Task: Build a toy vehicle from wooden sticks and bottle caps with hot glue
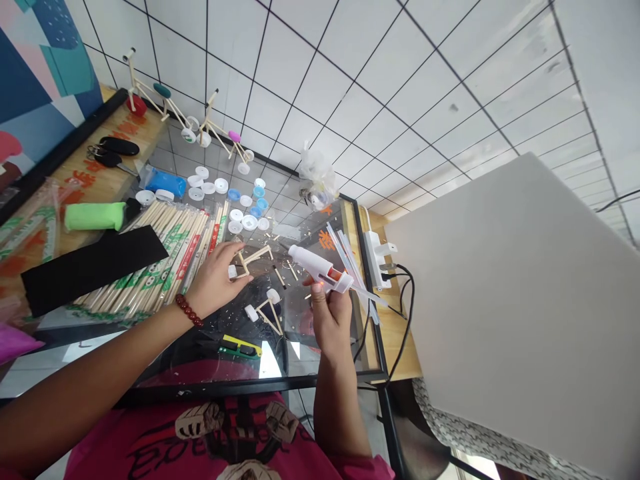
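My right hand (330, 313) is wrapped round the handle of a white hot glue gun (320, 267), its nozzle pointing left. A clear glue stick (373, 293) sticks out of its back end. Between the fingertips of my left hand (217, 270) is a small frame of wooden sticks (256, 256), held above the glass, with a white cap (233, 271) beside it. Just below, on the table, lies a second stick frame (270, 313) with white caps at one end. A yellow and green utility knife (240, 347) rests near the front edge.
Packs of wooden chopsticks (165, 267) lie at left under a black strip (95, 267). White and blue bottle caps (249, 222) are scattered behind. Finished-looking stick tricycles (213, 123) stand at the back. Spare glue sticks (347, 257) and a power strip (376, 259) with cables sit at right.
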### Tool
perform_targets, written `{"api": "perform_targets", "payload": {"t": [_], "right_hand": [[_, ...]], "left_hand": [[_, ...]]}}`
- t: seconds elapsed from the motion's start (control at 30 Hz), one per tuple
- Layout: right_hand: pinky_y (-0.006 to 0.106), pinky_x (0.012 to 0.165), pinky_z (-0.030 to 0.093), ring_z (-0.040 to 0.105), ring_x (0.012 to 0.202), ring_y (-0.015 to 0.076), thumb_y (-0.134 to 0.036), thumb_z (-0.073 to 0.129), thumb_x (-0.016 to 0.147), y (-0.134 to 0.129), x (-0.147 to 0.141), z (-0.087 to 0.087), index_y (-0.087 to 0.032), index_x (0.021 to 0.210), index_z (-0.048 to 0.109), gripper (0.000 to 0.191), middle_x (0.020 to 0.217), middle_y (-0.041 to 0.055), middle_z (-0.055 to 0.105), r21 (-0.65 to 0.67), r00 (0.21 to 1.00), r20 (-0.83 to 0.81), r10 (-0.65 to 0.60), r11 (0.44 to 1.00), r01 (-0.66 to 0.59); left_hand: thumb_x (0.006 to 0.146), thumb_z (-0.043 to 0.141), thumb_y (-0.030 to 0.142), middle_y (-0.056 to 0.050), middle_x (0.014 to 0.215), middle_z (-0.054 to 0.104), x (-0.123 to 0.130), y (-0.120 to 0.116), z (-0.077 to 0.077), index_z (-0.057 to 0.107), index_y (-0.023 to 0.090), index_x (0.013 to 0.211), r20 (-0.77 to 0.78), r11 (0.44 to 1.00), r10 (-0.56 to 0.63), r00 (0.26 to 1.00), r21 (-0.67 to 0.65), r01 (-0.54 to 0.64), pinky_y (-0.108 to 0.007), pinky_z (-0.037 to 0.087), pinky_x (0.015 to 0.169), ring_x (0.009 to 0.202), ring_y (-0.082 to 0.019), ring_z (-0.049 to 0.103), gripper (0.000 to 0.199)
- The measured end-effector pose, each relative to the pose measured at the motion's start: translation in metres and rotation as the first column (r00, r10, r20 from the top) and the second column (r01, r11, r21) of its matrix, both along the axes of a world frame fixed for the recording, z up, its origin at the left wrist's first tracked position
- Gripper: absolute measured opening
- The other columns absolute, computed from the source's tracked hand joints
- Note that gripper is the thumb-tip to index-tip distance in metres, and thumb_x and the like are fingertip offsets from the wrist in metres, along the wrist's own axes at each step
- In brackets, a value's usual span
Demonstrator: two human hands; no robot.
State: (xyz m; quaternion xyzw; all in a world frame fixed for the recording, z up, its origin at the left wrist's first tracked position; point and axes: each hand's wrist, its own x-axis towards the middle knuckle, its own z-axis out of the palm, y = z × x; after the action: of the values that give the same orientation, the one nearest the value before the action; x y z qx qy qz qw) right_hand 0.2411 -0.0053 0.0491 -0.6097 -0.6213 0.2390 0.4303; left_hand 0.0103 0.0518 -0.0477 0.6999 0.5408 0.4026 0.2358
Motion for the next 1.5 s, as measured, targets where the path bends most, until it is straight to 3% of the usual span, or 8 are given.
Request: {"api": "perform_targets", "payload": {"t": [0.13, 0.3, 0.53, 0.7, 0.93, 1.1, 1.27, 1.5], "right_hand": [[0.038, 0.088, 0.056, 0.072, 0.100, 0.0247, -0.045, 0.059, 0.101, -0.001, -0.003, 0.003, -0.019, 0.114, 0.070, 0.031, 0.105, 0.0079, 0.078, 0.013, 0.985, -0.173, -0.010, 1.000, 0.013], [0.039, 0.097, 0.055, 0.073, 0.104, 0.0235, -0.044, 0.063, 0.100, 0.002, -0.004, -0.002, -0.024, 0.120, 0.071, 0.029, 0.106, 0.0056, 0.079, 0.004, 0.959, -0.271, 0.086, 0.996, -0.089], [0.039, 0.091, 0.059, 0.074, 0.096, 0.0230, -0.048, 0.067, 0.096, 0.001, 0.003, 0.002, -0.023, 0.115, 0.072, 0.031, 0.101, 0.0060, 0.081, -0.081, 0.960, -0.254, 0.117, 0.987, -0.142], [0.038, 0.091, 0.058, 0.074, 0.096, 0.0217, -0.046, 0.063, 0.099, 0.003, 0.003, -0.001, -0.023, 0.118, 0.072, 0.031, 0.102, 0.0055, 0.081, -0.074, 0.972, -0.226, 0.058, 0.994, -0.076], [0.041, 0.095, 0.058, 0.074, 0.101, 0.0236, -0.046, 0.063, 0.099, 0.002, 0.003, 0.000, -0.023, 0.123, 0.071, 0.034, 0.111, 0.0075, 0.079, -0.047, 0.969, -0.187, 0.162, 0.984, -0.173], [0.041, 0.090, 0.059, 0.074, 0.093, 0.0224, -0.049, 0.065, 0.097, 0.001, 0.009, 0.000, -0.021, 0.114, 0.070, 0.033, 0.105, 0.0083, 0.080, -0.111, 0.962, -0.272, 0.032, 0.992, -0.064], [0.042, 0.091, 0.058, 0.075, 0.089, 0.0228, -0.047, 0.075, 0.089, 0.009, 0.022, -0.010, -0.022, 0.113, 0.068, 0.036, 0.095, 0.0058, 0.081, -0.109, 0.900, -0.435, 0.024, 0.991, -0.080], [0.039, 0.082, 0.056, 0.072, 0.088, 0.0253, -0.054, 0.079, 0.077, 0.039, 0.103, -0.023, -0.015, 0.109, 0.071, 0.051, 0.093, 0.0086, 0.080, -0.104, 0.925, -0.269, -0.269, 0.963, 0.250]], "left_hand": [[0.082, 0.077, 0.028, -0.015, 0.136, 0.065, 0.000, -0.001, 0.001, 0.059, 0.018, 0.134, -0.008, 1.000, 0.002, 1.000, -0.004, -0.002, -0.054, 0.054, 0.112, 0.129, -0.034, 0.064, 0.057], [0.079, 0.080, 0.028, -0.015, 0.135, 0.065, 0.000, 0.000, 0.002, 0.058, 0.018, 0.134, -0.003, 1.000, 0.006, 1.000, -0.009, -0.006, -0.052, 0.054, 0.111, 0.129, -0.035, 0.064, 0.060], [0.080, 0.082, 0.028, -0.015, 0.135, 0.065, 0.000, -0.002, 0.004, 0.055, 0.019, 0.136, -0.023, 1.000, 0.015, 1.000, -0.003, -0.016, -0.055, 0.055, 0.111, 0.128, -0.034, 0.064, 0.064], [0.081, 0.080, 0.029, -0.014, 0.135, 0.065, -0.001, -0.001, 0.004, 0.054, 0.020, 0.137, -0.018, 1.000, -0.005, 1.000, -0.019, 0.004, -0.056, 0.054, 0.112, 0.129, -0.034, 0.063, 0.063], [0.082, 0.078, 0.031, -0.014, 0.136, 0.065, -0.002, -0.001, 0.007, 0.053, 0.022, 0.138, -0.017, 0.999, -0.004, 1.000, -0.039, 0.003, -0.055, 0.053, 0.112, 0.130, -0.034, 0.063, 0.061], [0.082, 0.078, 0.031, -0.014, 0.138, 0.065, -0.002, -0.002, 0.010, 0.054, 0.023, 0.137, -0.028, 0.999, -0.004, 1.000, -0.051, 0.003, -0.057, 0.053, 0.112, 0.130, -0.035, 0.063, 0.061], [0.084, 0.075, 0.034, -0.016, 0.137, 0.065, -0.002, -0.001, 0.010, 0.054, 0.021, 0.138, -0.040, 0.998, -0.004, 0.999, -0.058, 0.001, -0.056, 0.054, 0.110, 0.129, -0.036, 0.064, 0.059], [0.086, 0.072, 0.037, -0.016, 0.134, 0.067, -0.003, 0.001, 0.003, 0.054, 0.022, 0.138, -0.044, 1.000, 0.013, 0.999, 0.001, -0.013, -0.056, 0.054, 0.109, 0.129, -0.037, 0.063, 0.057]]}}
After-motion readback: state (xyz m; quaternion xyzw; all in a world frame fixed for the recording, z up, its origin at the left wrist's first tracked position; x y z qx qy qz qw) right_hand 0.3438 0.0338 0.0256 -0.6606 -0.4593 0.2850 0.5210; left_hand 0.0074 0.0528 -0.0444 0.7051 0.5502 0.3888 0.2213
